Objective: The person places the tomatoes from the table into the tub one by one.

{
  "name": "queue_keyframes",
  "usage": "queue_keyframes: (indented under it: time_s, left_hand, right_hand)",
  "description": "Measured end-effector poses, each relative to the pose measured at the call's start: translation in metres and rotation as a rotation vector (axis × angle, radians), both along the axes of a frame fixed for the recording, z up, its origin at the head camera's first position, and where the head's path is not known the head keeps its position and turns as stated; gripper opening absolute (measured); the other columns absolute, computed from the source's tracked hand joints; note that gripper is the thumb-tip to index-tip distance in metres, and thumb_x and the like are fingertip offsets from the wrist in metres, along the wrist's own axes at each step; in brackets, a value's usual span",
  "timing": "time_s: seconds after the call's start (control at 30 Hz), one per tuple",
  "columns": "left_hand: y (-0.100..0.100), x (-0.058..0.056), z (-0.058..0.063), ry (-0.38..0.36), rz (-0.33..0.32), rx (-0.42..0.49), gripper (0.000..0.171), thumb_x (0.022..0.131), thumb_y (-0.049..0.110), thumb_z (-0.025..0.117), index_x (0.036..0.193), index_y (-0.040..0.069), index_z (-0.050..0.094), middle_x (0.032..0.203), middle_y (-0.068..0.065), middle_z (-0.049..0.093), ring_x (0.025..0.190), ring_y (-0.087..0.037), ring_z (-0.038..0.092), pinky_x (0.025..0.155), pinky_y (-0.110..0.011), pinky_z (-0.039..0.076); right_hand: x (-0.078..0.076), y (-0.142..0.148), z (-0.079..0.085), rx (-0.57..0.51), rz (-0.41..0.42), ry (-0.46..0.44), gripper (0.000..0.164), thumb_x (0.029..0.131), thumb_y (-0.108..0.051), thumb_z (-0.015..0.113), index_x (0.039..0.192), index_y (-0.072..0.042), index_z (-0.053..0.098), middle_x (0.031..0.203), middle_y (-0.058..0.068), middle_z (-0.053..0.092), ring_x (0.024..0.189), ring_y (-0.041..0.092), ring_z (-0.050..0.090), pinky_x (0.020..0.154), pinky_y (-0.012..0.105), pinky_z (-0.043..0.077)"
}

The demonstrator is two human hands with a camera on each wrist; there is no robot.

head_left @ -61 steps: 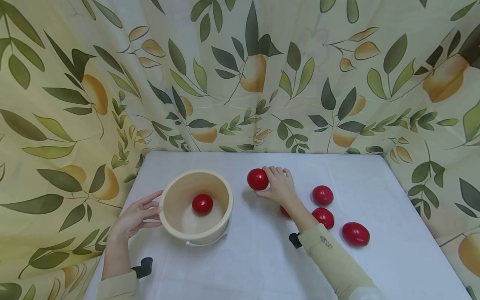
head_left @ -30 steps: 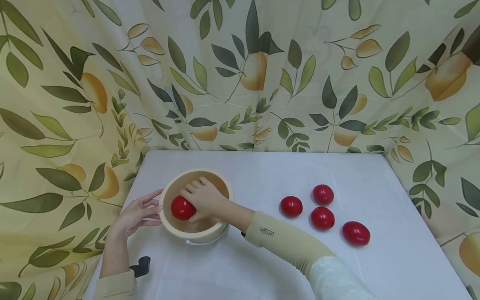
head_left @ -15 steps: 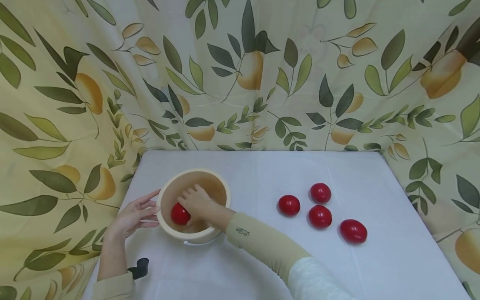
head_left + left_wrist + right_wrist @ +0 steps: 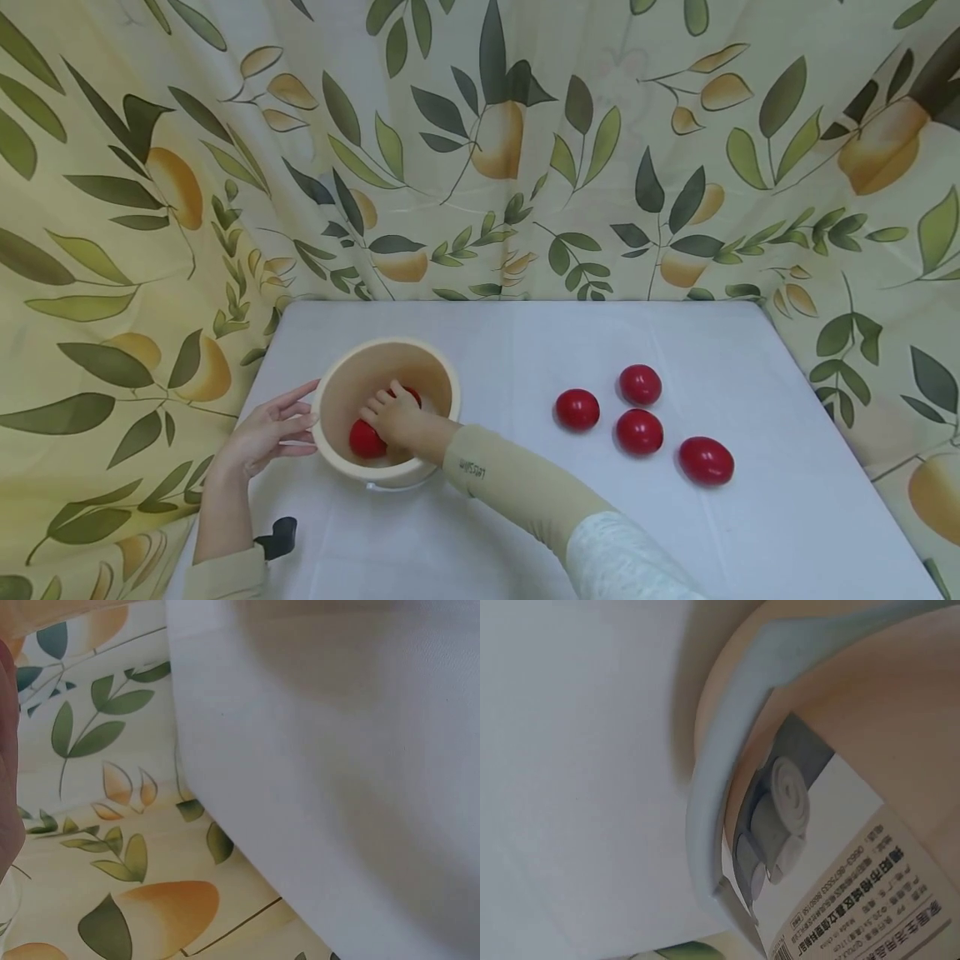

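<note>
A cream bucket (image 4: 348, 383) stands on the white-covered table (image 4: 510, 517), left of the middle. My right hand (image 4: 397, 417) is down inside it, fingers curled over a red egg-shaped ball (image 4: 366, 442). A second red ball (image 4: 412, 393) shows partly behind that hand. My left hand (image 4: 273, 429) touches the bucket's left side with its fingers nearly straight. In the right wrist view, the bucket's pale handle (image 4: 709, 787) hangs beside a printed label (image 4: 847, 847); the right hand itself is hidden there. Only an edge of the left hand (image 4: 7, 772) shows in the left wrist view.
Right of the bucket lie several more red balls, among them a left one (image 4: 577, 410), a back one (image 4: 640, 385), a middle one (image 4: 639, 432) and a larger one (image 4: 706, 461). A leaf-and-fruit patterned curtain (image 4: 480, 225) borders the table's back and sides.
My right hand has carried a red ball from the right of the bucket leftward, over the rim and down inside. The left hand has stayed at the bucket's side.
</note>
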State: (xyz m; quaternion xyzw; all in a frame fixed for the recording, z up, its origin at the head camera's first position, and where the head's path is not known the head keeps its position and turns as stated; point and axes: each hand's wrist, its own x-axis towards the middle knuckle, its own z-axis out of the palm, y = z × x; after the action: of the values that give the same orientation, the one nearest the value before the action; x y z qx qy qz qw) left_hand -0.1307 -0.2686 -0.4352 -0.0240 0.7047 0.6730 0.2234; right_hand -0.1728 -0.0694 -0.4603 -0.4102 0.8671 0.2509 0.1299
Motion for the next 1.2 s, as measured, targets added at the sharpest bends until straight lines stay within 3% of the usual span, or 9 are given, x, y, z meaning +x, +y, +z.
queue_keyframes:
  time_s: [0.3,0.47,0.6,0.83,1.0,1.2]
  left_hand:
    - [-0.002,0.002,0.000,-0.002,0.004,-0.016,0.068,0.089,0.009,0.059,0.144,0.002,0.021,0.091,0.000,0.061,0.076,-0.018,0.066,0.070,-0.035,0.056]
    - [-0.004,0.003,0.000,-0.002,0.003,-0.028,0.069,0.089,0.010,0.058,0.145,0.003,0.018,0.092,0.000,0.061,0.077,-0.018,0.066,0.070,-0.036,0.056]
    - [-0.005,0.003,0.000,-0.001,0.000,-0.033,0.069,0.089,0.010,0.058,0.145,0.003,0.018,0.091,0.001,0.061,0.077,-0.018,0.066,0.070,-0.036,0.056]
    - [-0.003,0.002,-0.001,-0.008,0.000,-0.018,0.068,0.089,0.009,0.058,0.145,0.003,0.019,0.090,0.003,0.061,0.076,-0.017,0.066,0.071,-0.035,0.056]
    - [-0.002,0.001,-0.002,-0.009,0.003,-0.012,0.068,0.089,0.008,0.058,0.145,0.004,0.020,0.091,0.003,0.061,0.076,-0.017,0.066,0.070,-0.035,0.056]
    - [-0.001,0.000,0.000,-0.004,0.005,-0.012,0.068,0.088,0.009,0.059,0.144,0.004,0.022,0.090,0.002,0.061,0.076,-0.017,0.066,0.070,-0.035,0.056]
  right_hand:
    - [0.000,-0.002,0.001,0.084,-0.010,0.012,0.060,0.080,-0.058,0.056,0.130,-0.038,0.029,0.135,-0.014,0.032,0.123,0.008,0.027,0.108,0.032,0.018]
    - [-0.002,-0.003,-0.002,0.001,0.037,0.049,0.063,0.078,-0.060,0.058,0.131,-0.038,0.033,0.134,-0.013,0.035,0.121,0.009,0.030,0.102,0.032,0.022]
    - [-0.007,0.001,0.003,-0.155,0.082,0.073,0.063,0.077,-0.060,0.059,0.131,-0.034,0.038,0.131,-0.009,0.038,0.119,0.011,0.033,0.099,0.034,0.025]
    - [-0.009,0.034,0.021,-0.531,0.005,0.001,0.058,0.083,-0.047,0.061,0.134,-0.027,0.040,0.136,-0.003,0.038,0.127,0.017,0.029,0.108,0.047,0.021]
    - [-0.011,0.079,0.031,-0.813,-0.037,0.117,0.053,0.086,-0.039,0.059,0.133,-0.021,0.043,0.135,0.002,0.041,0.126,0.020,0.031,0.102,0.051,0.024]
    - [-0.011,0.145,0.029,-1.007,-0.175,0.248,0.055,0.083,-0.038,0.063,0.131,-0.019,0.044,0.134,0.007,0.043,0.124,0.023,0.035,0.099,0.054,0.025]
